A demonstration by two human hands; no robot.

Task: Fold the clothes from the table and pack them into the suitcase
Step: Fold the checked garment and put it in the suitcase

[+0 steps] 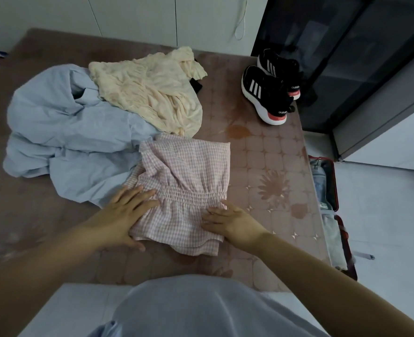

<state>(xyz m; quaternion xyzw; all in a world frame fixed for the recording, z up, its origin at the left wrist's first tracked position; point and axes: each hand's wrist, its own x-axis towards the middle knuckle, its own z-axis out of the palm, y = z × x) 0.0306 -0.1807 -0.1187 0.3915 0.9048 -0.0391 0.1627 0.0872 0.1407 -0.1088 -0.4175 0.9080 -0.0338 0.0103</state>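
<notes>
Garment: pink checked cotton garment (189, 171) lay folded on the floral brown table (261, 154).
Left hand (125, 215): flat, fingers straight, pressed its left edge.
Right hand (230, 222): fingers relaxed, rested on its right edge.

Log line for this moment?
phase: folding; left hand: flat on pink checked garment; right hand: on same; blue garment, cream garment: unfolded; suitcase: open

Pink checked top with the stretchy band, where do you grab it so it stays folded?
The pink checked fabric top lies flat in folded layers, so probably take it at both side edges beside the gathered elastic band, from left and right, where the left hand and right hand rest. A grip under both sides should lift the layers together.
</notes>
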